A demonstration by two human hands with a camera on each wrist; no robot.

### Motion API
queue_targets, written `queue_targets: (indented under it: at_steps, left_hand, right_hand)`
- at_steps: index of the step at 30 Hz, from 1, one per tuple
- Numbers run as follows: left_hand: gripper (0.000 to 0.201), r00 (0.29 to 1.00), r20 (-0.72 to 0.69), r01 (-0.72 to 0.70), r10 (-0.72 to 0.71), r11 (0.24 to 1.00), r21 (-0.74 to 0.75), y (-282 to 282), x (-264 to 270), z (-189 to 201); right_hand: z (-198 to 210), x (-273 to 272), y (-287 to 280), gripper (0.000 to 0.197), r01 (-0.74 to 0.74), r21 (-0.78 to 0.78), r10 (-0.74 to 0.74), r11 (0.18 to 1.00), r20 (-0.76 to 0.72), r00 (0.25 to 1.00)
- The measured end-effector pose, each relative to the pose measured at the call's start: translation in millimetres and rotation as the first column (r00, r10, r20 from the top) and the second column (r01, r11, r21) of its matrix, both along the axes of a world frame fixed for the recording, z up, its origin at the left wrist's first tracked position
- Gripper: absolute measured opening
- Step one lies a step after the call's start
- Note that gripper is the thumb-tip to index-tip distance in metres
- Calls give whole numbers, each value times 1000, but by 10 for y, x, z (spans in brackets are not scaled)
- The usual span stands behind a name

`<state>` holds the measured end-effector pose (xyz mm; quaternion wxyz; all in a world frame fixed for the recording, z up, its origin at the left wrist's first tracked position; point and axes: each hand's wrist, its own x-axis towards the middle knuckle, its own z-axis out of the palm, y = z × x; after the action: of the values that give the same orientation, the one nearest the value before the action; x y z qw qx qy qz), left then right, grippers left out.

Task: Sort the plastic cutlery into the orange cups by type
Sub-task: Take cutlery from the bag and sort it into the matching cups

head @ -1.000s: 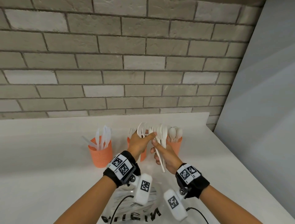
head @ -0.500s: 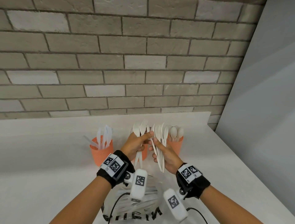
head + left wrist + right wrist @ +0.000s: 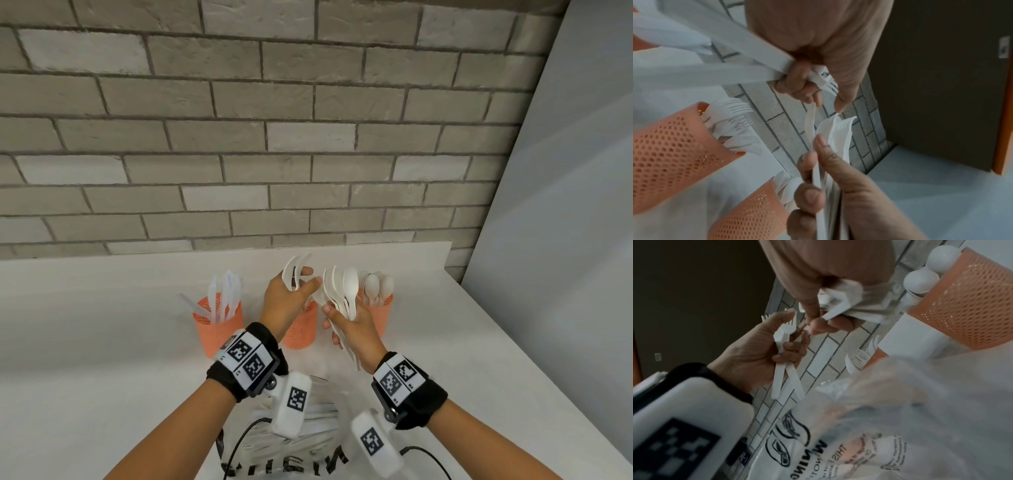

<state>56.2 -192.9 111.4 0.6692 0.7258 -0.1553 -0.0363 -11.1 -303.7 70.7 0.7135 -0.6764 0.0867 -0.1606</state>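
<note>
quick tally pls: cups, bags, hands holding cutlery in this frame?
Orange cups: 3, left, middle, right
Plastic bag: 1
Hands holding cutlery: 2, left hand with forks, right hand with a mixed bundle
Total: 6

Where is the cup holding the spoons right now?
In the head view, the spoon cup stands rightmost of the three orange cups, just behind the right hand, near the table's right edge.

Even, soft light in the head view; dimmer, motion-blurred wrist views with wide-angle bending at edges.
</note>
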Motion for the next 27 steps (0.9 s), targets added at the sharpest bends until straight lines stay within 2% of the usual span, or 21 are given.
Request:
queue_targets:
  at_steps: [5,8,11,14,17,20,23,27]
  left_hand:
    - [15,990,138,-49,32,991,122,-32,-23,-55]
    - [18,989,144,-74,43,973,220,-74,-48,-64]
    - [29,986,135,-135,102,954,266,-120,-57,-58]
    - [24,974,171,-187,146,948,257,-165,-56,-19]
    - [12,959,209,-239,192,943,232,-202,-36,49]
    - [14,951,202,-273,233,941,199,-240,-41,73]
    - [24,957,169,-264,237,950,164,-290,-86,44]
    - [28,978,60,-204,198,971,124,-329,-82,-6]
  right_hand:
    - [-34,14,10,17,19,-46,-17,999,29,999]
    - [-29,16,30,21,12,-65,-10,998,40,999]
    - [-21,3,24,23,-23,-62,25,998,33,999]
    - [-12,-35,8,12,-77,-74,78,994,8,997]
    - [-4,-62,-7,13,-88,-62,87,994,-13,996]
    - [-3,-57,-11,13,-90,-40,90,995,-12,996]
    - [0,-53,-17,14,-76,-80,72,994,-53,996]
    - [-12,-34,-39,13,-65,-140,53,988,-86,995]
